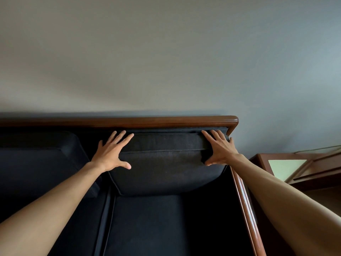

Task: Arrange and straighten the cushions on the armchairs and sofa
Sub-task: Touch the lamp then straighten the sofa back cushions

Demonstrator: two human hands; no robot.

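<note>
At the far left a second dark back cushion (36, 157) leans against the sofa's back, a little apart from the one being handled. Next to it the left hand (110, 154) lies flat on the left edge of the dark grey back cushion (166, 163), its fingers spread wide and pointing up toward the wooden top rail (129, 121), the thumb splayed out across the cushion's front face; the palm presses on the fabric rather than closing round it. The cushion stands upright at the right end of the sofa, tucked under the rail, its lower edge resting on the dark seat cushion (156, 224) below. A seam of piping runs across it between the two hands. On its right edge the right hand (219, 150) mirrors the left: fingers extended and fanned, tips reaching to the cushion's upper corner just beneath the rail, thumb hooked against the front near the corner fold, so the hand is open and cups the side without a full grip. Beyond it the wooden armrest (245, 200) runs toward the camera, and at the far right stands a wooden side bench (262, 159) with a pale inset top.
</note>
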